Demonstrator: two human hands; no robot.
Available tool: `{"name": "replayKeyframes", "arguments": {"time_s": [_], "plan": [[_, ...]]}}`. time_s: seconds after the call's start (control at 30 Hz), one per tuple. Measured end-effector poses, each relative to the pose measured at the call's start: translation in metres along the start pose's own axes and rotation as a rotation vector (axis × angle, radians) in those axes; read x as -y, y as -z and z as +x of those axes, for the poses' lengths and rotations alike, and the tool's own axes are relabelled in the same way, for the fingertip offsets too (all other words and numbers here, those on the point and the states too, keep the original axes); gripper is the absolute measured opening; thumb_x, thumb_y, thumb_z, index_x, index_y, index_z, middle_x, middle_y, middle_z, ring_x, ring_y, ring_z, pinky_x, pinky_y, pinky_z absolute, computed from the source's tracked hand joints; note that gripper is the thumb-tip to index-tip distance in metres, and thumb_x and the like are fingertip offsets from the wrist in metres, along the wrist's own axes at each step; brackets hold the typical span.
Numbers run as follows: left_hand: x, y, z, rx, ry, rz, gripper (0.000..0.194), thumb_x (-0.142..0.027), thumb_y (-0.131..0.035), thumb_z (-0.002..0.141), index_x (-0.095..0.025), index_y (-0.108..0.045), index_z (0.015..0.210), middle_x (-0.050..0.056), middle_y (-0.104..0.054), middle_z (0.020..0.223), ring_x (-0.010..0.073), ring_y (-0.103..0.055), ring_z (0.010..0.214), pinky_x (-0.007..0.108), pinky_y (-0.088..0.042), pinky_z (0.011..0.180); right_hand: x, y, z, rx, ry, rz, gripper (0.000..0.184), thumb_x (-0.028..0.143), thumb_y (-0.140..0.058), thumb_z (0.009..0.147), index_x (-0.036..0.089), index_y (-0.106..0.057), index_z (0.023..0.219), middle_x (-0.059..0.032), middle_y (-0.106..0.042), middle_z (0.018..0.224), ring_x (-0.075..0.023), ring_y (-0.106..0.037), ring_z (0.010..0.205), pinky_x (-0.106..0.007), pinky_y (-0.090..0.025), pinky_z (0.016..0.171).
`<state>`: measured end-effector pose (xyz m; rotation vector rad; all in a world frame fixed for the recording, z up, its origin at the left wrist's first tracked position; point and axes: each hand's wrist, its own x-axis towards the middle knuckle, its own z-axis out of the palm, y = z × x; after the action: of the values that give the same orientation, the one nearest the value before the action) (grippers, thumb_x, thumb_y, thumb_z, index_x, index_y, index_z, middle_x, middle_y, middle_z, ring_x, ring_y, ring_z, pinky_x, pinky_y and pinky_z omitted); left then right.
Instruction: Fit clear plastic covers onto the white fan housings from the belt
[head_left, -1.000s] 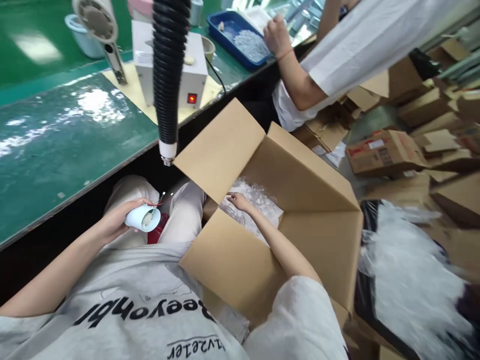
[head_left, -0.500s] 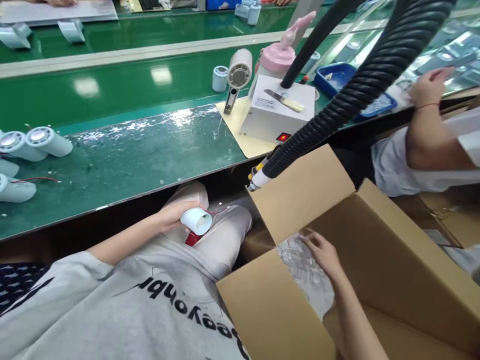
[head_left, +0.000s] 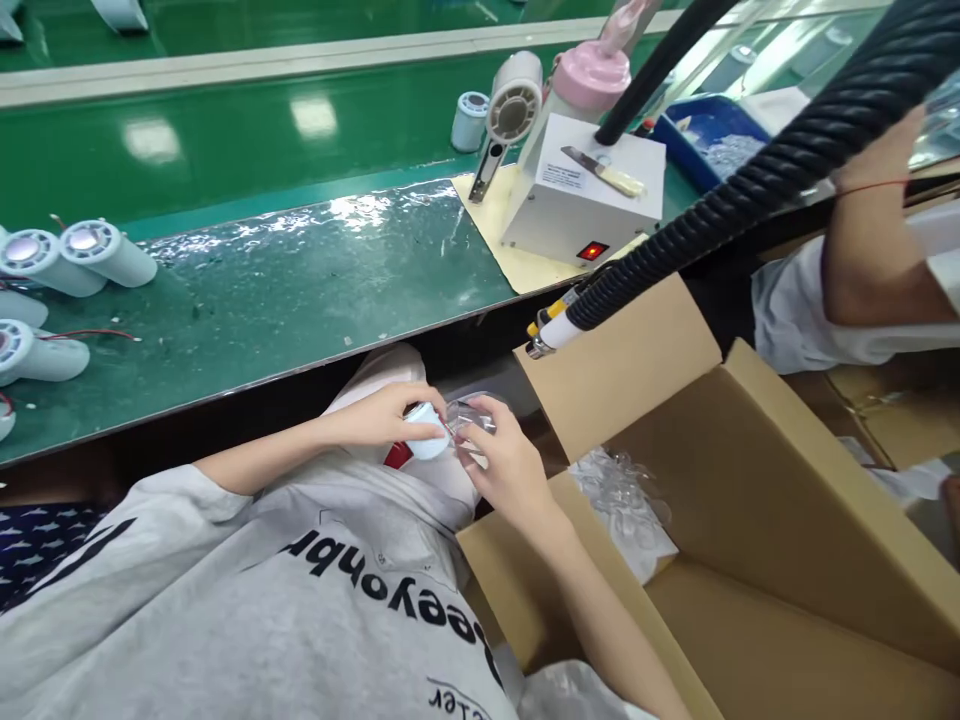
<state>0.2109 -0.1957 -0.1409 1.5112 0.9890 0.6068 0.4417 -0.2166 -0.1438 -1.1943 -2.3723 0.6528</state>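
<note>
Over my lap, my left hand (head_left: 390, 415) is closed round a light blue plastic cylinder (head_left: 427, 440), a housing like those on the bench. Just to its right, my right hand (head_left: 510, 465) pinches a clear plastic part (head_left: 469, 412) against or close beside the cylinder's end. The fingers partly hide both, so whether they touch is unclear. A heap of similar clear plastic parts (head_left: 619, 490) lies in the open cardboard box (head_left: 795, 540) at my right.
Several blue housings (head_left: 112, 255) with wires lie at the bench's left. A white device (head_left: 585, 195) carries a knife (head_left: 604, 172); beside it stand a handheld fan (head_left: 514, 110) and a pink-lidded bottle (head_left: 592, 75). A black hose (head_left: 697, 195) crosses above the box. A co-worker's arm (head_left: 870, 245) is at right.
My right hand has come out of the box to the left, bringing a clear plastic part to the cylinder. My left hand has turned the cylinder slightly and shifted right.
</note>
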Motion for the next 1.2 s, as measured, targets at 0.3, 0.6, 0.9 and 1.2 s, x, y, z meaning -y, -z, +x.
{"name": "replayKeyframes", "arguments": {"time_s": [0.3,0.6,0.9,1.2], "plan": [[0.029,0.008,-0.007,-0.057,-0.230,0.137,0.067,-0.050,-0.091,0.067,-0.026,-0.073,0.127,0.012,-0.063,0.132,0.0309,-0.058,0.124,0.046,-0.044,0.111,0.012,-0.008,0.016,-0.207,-0.202,0.556,0.023,0.026,-0.060,0.092,0.021,-0.067,0.071,-0.0083,-0.071,0.097,-0.0226,-0.069,0.091,-0.033,-0.056,0.076],[0.008,0.003,-0.013,-0.006,-0.015,-0.215,0.073,-0.038,-0.088,0.072,-0.023,-0.061,0.138,0.013,-0.065,0.138,0.0247,-0.068,0.111,0.034,-0.056,0.087,-0.003,0.001,0.008,-0.109,-0.011,0.585,0.020,0.033,-0.077,0.089,0.026,-0.078,0.107,-0.0108,-0.070,0.135,-0.0308,-0.068,0.124,-0.047,-0.058,0.104],[0.000,0.003,-0.026,0.038,0.176,-0.458,0.084,-0.042,-0.091,0.068,-0.021,-0.058,0.141,0.016,-0.064,0.133,0.0219,-0.070,0.096,0.034,-0.059,0.075,0.004,0.003,-0.006,-0.162,0.128,0.463,0.037,0.023,-0.079,0.088,0.026,-0.067,0.124,-0.0126,-0.070,0.134,-0.0302,-0.067,0.128,-0.046,-0.057,0.107],[-0.004,0.009,-0.031,0.042,-0.053,-0.250,0.073,-0.037,-0.089,0.073,-0.024,-0.063,0.140,0.013,-0.065,0.142,0.0286,-0.065,0.125,0.039,-0.053,0.101,0.011,0.006,-0.010,-0.070,-0.002,0.632,0.038,0.027,-0.081,0.087,0.029,-0.067,0.123,-0.0092,-0.070,0.134,-0.0274,-0.068,0.125,-0.040,-0.063,0.098]]}}
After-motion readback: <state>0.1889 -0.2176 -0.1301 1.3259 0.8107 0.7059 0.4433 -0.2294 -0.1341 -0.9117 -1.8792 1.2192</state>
